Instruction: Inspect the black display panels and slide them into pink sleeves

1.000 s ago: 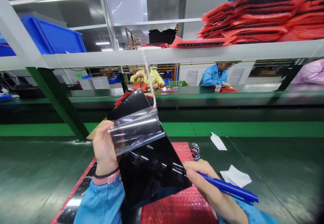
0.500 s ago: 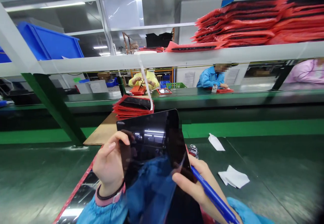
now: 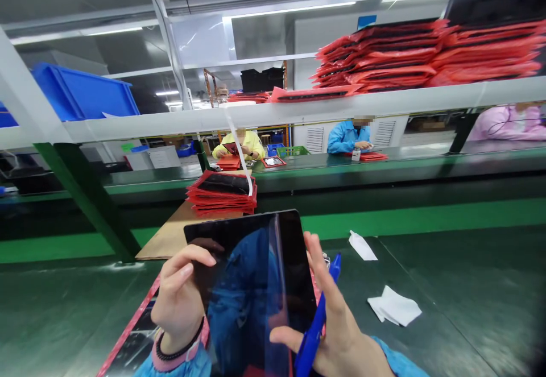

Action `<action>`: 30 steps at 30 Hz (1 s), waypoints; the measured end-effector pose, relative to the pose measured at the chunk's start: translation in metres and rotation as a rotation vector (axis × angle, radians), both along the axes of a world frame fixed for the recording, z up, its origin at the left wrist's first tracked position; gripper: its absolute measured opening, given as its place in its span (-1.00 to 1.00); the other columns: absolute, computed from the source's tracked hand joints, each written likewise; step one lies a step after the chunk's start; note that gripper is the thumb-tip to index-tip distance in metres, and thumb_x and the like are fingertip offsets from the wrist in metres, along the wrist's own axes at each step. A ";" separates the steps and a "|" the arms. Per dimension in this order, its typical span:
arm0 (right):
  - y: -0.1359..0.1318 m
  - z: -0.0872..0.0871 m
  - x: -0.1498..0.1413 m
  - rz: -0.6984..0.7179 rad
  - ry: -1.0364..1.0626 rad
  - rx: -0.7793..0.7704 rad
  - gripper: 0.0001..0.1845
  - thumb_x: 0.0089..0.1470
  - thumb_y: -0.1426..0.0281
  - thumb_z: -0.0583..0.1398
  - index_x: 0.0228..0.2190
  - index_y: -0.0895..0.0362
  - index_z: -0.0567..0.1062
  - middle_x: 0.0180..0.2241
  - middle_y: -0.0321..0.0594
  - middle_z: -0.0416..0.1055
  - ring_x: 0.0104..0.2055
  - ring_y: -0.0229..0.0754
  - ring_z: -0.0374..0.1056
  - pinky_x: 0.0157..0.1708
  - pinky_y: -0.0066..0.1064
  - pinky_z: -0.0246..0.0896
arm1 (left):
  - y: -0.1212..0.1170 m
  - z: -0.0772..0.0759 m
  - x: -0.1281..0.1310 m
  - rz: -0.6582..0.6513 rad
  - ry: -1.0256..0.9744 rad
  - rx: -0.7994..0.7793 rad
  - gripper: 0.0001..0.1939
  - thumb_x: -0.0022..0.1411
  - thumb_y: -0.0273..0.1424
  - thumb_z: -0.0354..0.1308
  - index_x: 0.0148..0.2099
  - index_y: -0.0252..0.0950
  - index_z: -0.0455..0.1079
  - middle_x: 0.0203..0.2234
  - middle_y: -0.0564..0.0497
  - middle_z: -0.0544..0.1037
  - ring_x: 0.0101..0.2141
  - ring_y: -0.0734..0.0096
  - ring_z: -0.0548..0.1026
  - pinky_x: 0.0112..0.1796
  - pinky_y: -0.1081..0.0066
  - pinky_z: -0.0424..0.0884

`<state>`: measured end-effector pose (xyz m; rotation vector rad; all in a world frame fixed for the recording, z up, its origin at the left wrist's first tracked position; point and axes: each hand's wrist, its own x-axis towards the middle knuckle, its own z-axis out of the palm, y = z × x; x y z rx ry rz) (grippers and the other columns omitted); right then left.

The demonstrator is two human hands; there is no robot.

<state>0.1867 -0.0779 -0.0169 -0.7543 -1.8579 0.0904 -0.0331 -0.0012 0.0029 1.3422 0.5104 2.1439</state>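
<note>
A dark, glossy tablet screen (image 3: 243,286) is held tilted up in front of me, its face reflecting a blue sleeve. My left hand (image 3: 179,286) grips its left edge, fingertips bent over the front. Across the right side, my right hand (image 3: 333,314) has its thumb over the glass and its fingers stretched up along the edge. A blue pen (image 3: 314,331) is tucked between that thumb and the fingers. Below the screen, on the bench, lies a red-edged sheet with shiny dark panels (image 3: 134,337), partly hidden by my left arm.
Stacked red sleeves (image 3: 222,192) sit on brown cardboard (image 3: 170,232) beyond the screen. Crumpled white papers (image 3: 394,306) lie on the green bench (image 3: 469,286) to the right. Overhead, a shelf (image 3: 298,110) carries more red sleeves (image 3: 384,58) and a blue bin (image 3: 85,92). Co-workers sit opposite.
The screen has come slightly lower and left in view. My right fingers have straightened up along its edge, and the pen has swung to a steeper angle. My left hand keeps its grip.
</note>
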 end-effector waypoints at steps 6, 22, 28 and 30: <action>-0.001 0.010 0.006 0.032 -0.032 0.147 -0.06 -0.05 0.45 0.37 0.27 -0.07 0.09 0.23 -0.09 0.28 0.38 0.18 -0.13 0.26 0.25 -0.07 | -0.006 -0.003 0.003 0.128 0.145 0.131 -0.82 -0.03 -0.42 0.14 -0.54 -0.18 0.58 -0.67 0.05 0.56 -0.60 0.33 0.45 -0.55 0.40 0.35; 0.015 0.016 0.017 -0.173 0.551 0.355 -0.72 0.04 0.54 0.23 -0.31 -0.08 0.32 -0.55 -0.39 0.48 -0.38 -0.06 0.38 0.04 0.13 0.18 | -0.031 -0.041 0.032 0.069 0.186 0.059 -0.56 0.07 -0.43 0.32 0.01 0.03 0.53 -0.41 0.06 0.67 -0.56 0.39 0.51 -0.53 0.45 0.46; 0.046 0.017 0.036 0.023 0.722 0.146 -0.70 -0.05 0.50 0.32 -0.35 -0.01 0.33 -0.54 -0.41 0.41 -0.41 -0.17 0.32 0.18 0.05 -0.06 | -0.063 -0.031 0.059 -0.186 0.238 -0.058 -0.12 0.28 -0.34 0.18 0.42 0.07 -0.33 -0.34 0.06 0.64 -0.52 0.49 0.49 -0.42 0.50 0.47; 0.054 0.015 0.038 0.070 0.768 0.087 -0.70 -0.06 0.46 0.34 -0.35 -0.01 0.33 -0.54 -0.43 0.39 -0.39 -0.18 0.31 0.22 0.05 -0.14 | -0.071 -0.029 0.065 -0.218 0.238 -0.062 -0.20 0.30 -0.31 0.16 0.41 0.15 -0.21 -0.31 0.06 0.64 -0.49 0.48 0.51 -0.38 0.48 0.49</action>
